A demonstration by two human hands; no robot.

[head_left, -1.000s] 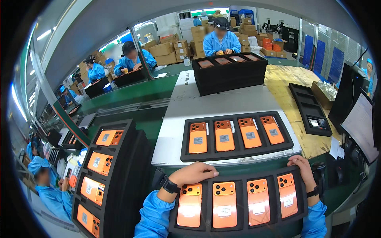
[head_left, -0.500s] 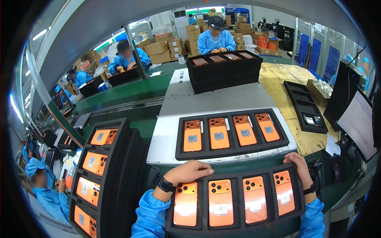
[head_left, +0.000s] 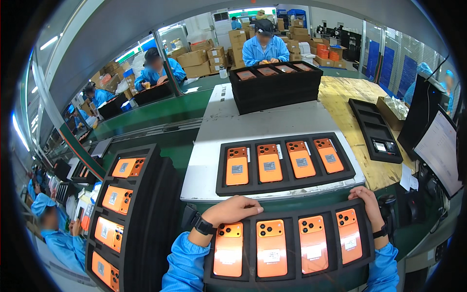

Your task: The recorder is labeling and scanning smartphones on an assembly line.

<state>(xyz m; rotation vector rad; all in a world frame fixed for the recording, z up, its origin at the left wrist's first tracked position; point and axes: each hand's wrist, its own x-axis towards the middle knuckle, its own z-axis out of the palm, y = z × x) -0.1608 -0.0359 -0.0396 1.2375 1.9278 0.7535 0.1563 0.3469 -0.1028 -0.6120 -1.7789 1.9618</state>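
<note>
A black foam tray (head_left: 293,253) lies near me, with several orange phones (head_left: 271,246) in its slots, camera side up and labelled with stickers. Across its far left edge rests my left hand (head_left: 233,209), its fingers together and closed on the rim. Around the far right corner curls my right hand (head_left: 367,200), closed on that edge; some of its fingers are hidden. Just beyond, a second black tray (head_left: 287,186) of similar phones (head_left: 268,166) sits on a white board (head_left: 200,168). To my left rises a stack of trays (head_left: 163,214), orange phones (head_left: 116,199) in the top one.
Farther back stands another tray stack (head_left: 277,92), a co-worker (head_left: 264,48) behind it. On the right are a monitor (head_left: 440,151), a mouse (head_left: 413,207) and a mostly bare black tray (head_left: 372,129) holding a small device. A green conveyor (head_left: 160,109) runs at the left.
My hands and the near tray keep their places, apart from a very slight shift of the whole view. At the right edge, a person in blue beside the monitor shows a little more.
</note>
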